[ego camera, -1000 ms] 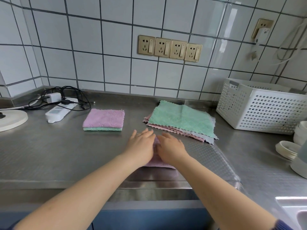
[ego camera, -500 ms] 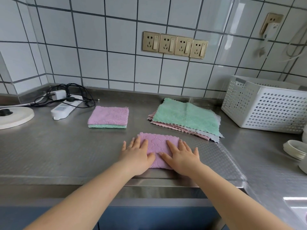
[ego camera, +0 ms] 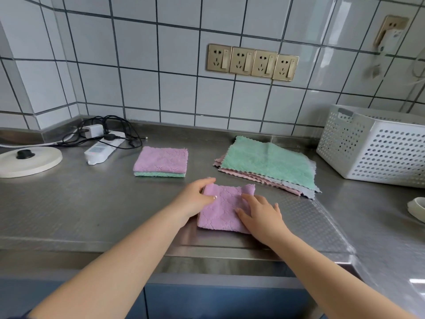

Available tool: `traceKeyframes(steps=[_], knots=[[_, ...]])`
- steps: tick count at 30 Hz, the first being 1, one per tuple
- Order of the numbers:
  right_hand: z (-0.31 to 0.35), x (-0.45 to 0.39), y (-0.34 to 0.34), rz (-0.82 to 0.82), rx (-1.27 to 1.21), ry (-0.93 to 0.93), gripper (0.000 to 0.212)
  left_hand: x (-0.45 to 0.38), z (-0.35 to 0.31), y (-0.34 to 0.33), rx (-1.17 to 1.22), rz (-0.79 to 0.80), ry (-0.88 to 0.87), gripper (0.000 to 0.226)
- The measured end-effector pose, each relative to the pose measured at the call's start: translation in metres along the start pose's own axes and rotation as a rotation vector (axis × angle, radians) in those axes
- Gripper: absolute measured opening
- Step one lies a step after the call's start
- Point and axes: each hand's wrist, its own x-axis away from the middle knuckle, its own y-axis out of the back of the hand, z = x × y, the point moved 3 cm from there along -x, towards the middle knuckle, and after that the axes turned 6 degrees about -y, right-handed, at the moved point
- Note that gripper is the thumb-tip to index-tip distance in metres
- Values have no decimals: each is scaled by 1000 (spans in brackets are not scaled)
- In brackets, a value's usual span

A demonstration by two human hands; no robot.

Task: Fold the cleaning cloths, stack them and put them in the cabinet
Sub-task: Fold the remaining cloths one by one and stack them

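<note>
ok so my left hand (ego camera: 195,198) pinches the folded purple cloth (ego camera: 224,209) at its far-left corner, right hand (ego camera: 261,214) flat on it; the folded stack (ego camera: 161,161) sits on the worktop (ego camera: 69,203) up-left, nearer my left grip

Open surface (ego camera: 69,210) stretches left of the folded stack (ego camera: 161,161). Rightward, the unfolded pile (ego camera: 266,164) and basket (ego camera: 377,148) crowd passage; the gap between them looks narrow, perhaps closed.
</note>
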Motion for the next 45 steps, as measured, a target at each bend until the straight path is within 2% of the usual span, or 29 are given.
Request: traceKeyframes(steps=[2, 5, 9, 13, 16, 20, 24, 28, 35, 38, 41, 43, 45], knots=[[4, 0, -1, -12, -22, 30, 50, -1, 0, 0, -39, 38, -5, 47], [11, -5, 0, -29, -140, 101, 49, -6, 0, 8, -12, -37, -41, 47], [25, -18, 9, -71, -568, 70, 42, -11, -6, 30, 156, -179, -106, 52], [51, -40, 12, 103, -1030, -11, 29, -23, -5, 64, 273, -195, -87, 49], [76, -62, 15, 171, -1127, 1, 24, -37, 2, 94, 171, -156, -66, 51], [114, -97, 20, 120, -997, 24, 25, -62, 12, 138, 72, -194, -49, 51], [149, -132, 17, 107, -905, 58, 31, -88, 14, 172, -144, -297, -54, 49], [176, -160, 7, 111, -808, 61, 32, -109, 29, 190, -293, -313, 15, 48], [184, -178, -28, 169, -592, 67, 35, -120, 63, 195, -401, -304, 93, 33], [183, -183, -32, 170, -552, 66, 35, -122, 71, 198, -408, -318, 101, 41], [184, -186, -35, 157, -500, 92, 35, -124, 76, 196, -446, -310, 106, 34], [183, -188, -36, 147, -431, 99, 39, -127, 75, 197, -556, -280, 93, 26], [182, -190, -34, 84, -366, 76, 47, -129, 69, 200, -755, -282, 45, 42]])
